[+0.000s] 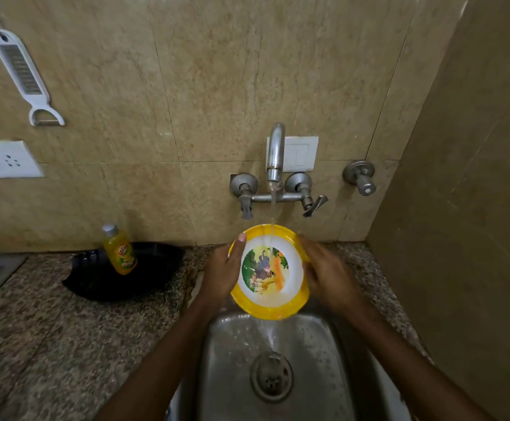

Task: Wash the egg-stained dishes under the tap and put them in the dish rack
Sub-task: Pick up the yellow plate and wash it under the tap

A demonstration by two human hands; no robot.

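Under the running tap (275, 156), yellow-rimmed cartoon plate (270, 271), tilted, gripped by left hand (223, 268), right hand (326, 275)

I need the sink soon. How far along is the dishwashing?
Done: nothing visible; the rack shows no dishes. In hand: left hand and right hand hold the plate under the running tap, over the sink. Left: finish rinsing and rack it.

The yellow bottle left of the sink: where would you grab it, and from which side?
Round the middle of its body, I'd say, coming from the sink side. The bottle stands about upright in the black tray. Its round body is wider than the grey cap, so it gives more to hold. The wall lies behind it, while the side toward the sink looks free.
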